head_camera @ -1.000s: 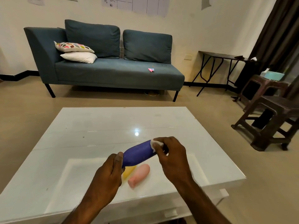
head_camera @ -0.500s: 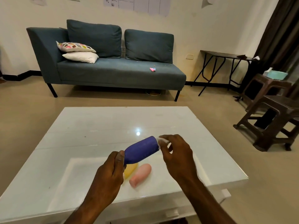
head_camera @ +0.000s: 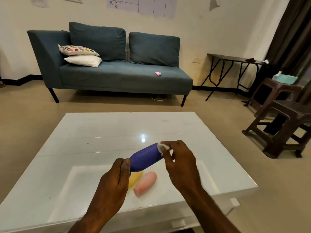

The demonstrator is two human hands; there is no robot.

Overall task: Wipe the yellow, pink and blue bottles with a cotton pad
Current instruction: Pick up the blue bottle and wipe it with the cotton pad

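Right now your left hand (head_camera: pixel 114 180) holds the blue bottle (head_camera: pixel 145 159) above the desk (head_camera: pixel 101 132), its fingers (head_camera: pixel 125 167) closed around the near end, so the bottle slants up and away to the right. Your right hand (head_camera: pixel 181 163) pinches the cotton pad (head_camera: pixel 162 147) between thumb and fingertips and presses it against the bottle's far end; the pad is crumpled and partly hidden by your fingers, so how much of it touches the bottle is hard to say. Below the blue bottle, the pink bottle (head_camera: pixel 145 184) lies on its side on the desk. The yellow bottle (head_camera: pixel 135 178) lies just beside it to the left, mostly covered by your left hand. Both sit near the desk's front edge.
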